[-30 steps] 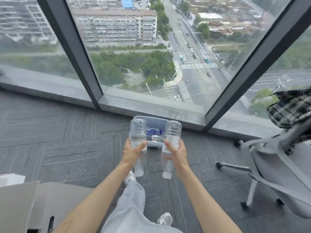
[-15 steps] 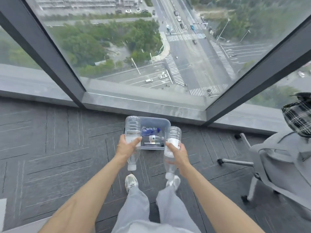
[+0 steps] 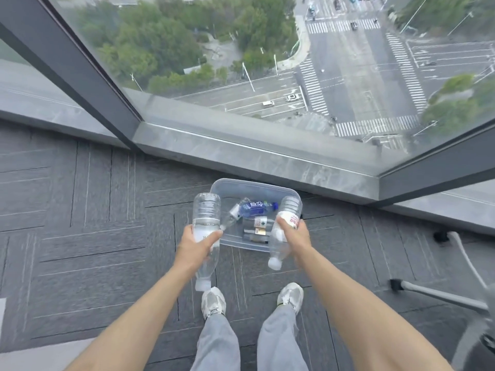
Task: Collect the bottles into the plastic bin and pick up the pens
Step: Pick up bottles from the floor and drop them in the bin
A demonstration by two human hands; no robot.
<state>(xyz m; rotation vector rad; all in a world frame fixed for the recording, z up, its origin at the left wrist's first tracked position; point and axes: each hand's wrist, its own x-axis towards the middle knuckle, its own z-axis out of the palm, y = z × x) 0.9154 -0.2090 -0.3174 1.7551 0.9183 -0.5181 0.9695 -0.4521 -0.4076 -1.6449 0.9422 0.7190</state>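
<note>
I've closed in: the plastic bin (image 3: 251,183), on the floor (image 3: 80,210) against the window sill (image 3: 241,153), now lies just past my shoes (image 3: 213,302). My left hand (image 3: 197,243) grips a clear bottle (image 3: 206,210), my right hand (image 3: 293,232) a second bottle (image 3: 288,208), both cap-down at its near rim. Dropping them in comes next, I judge.

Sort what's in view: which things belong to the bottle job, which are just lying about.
Job: plastic bin; bottles lying in it; clear bottle gripped by left hand; labelled bottle gripped by right hand.
Lying about: chair base; window sill. No pens in view.
</note>
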